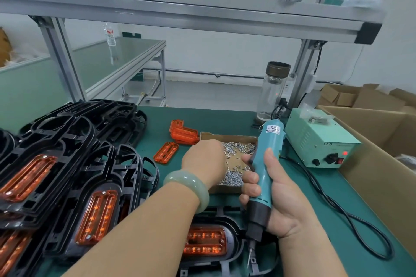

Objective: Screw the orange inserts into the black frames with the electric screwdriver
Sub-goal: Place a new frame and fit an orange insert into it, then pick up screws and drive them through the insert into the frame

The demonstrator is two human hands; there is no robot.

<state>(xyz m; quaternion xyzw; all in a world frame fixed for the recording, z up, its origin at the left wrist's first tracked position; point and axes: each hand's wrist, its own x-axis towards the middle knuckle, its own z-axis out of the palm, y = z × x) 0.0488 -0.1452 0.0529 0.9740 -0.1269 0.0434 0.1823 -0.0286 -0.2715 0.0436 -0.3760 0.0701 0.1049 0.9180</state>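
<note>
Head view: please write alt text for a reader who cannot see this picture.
The right hand holds a teal electric screwdriver, bit down, at a black frame with an orange insert, while the left hand reaches into a cardboard tray of screws. More frames are stacked at the left.

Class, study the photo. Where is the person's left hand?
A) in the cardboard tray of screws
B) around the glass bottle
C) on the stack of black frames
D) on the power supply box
A: the left hand reaches into the cardboard tray of silver screws, its fingertips hidden, while the right hand grips the electric screwdriver.
</note>
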